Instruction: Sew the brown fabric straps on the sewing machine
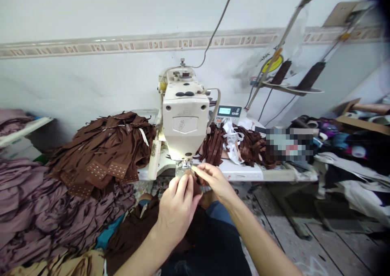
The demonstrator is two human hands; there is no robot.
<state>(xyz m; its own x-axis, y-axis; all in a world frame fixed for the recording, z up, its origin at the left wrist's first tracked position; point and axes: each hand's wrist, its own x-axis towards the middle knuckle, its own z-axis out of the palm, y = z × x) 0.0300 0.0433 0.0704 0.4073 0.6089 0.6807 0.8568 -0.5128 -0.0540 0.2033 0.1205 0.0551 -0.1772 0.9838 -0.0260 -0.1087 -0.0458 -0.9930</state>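
A white sewing machine (185,121) stands straight in front of me, its needle area lit. My left hand (178,201) is just in front of the presser foot (186,164), its fingers pinched on a piece of brown fabric (191,182). Close on the right, my right hand (213,180) has its index finger stretched toward the presser foot. Its other fingers curl by the brown fabric's edge, and whether they grip it is hidden. More brown cloth (137,231) hangs over my lap.
Brown pieces with hook-and-eye rows (103,166) are heaped left of the machine, above mauve fabric (30,215). To the right lie brown straps (213,144), white strips (233,140) and a control panel (228,111). Brown thread cones (310,76) sit on a stand.
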